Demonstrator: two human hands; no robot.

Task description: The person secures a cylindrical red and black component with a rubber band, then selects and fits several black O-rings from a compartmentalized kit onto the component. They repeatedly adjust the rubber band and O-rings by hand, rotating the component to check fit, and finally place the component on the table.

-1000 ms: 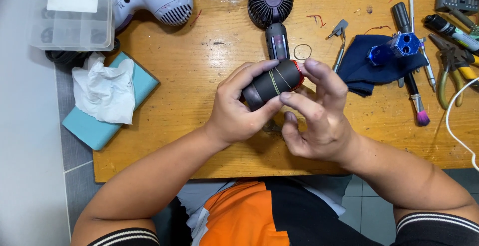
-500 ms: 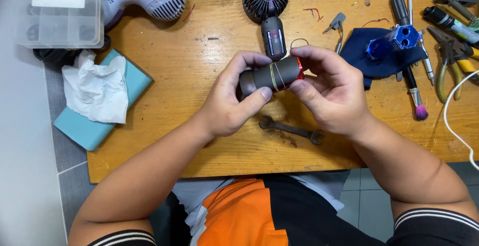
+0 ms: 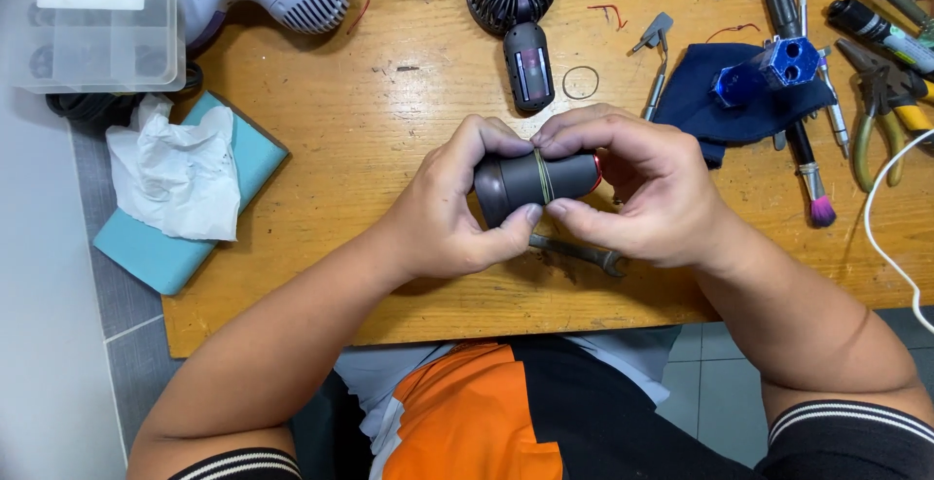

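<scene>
Slippage risk noted: both hands, left hand [image 3: 443,217] and right hand [image 3: 647,198], grasp the dark cylinder [image 3: 533,180] mid-desk [image 3: 389,110], whose thin band [image 3: 546,177] could snap off toward the spanner [image 3: 579,252] at 6 o'clock.

I see a worn wooden table [image 3: 389,130] filling most of the frame, evenly lit. Grey floor tiles [image 3: 58,344] show at the left edge and lower right.
</scene>
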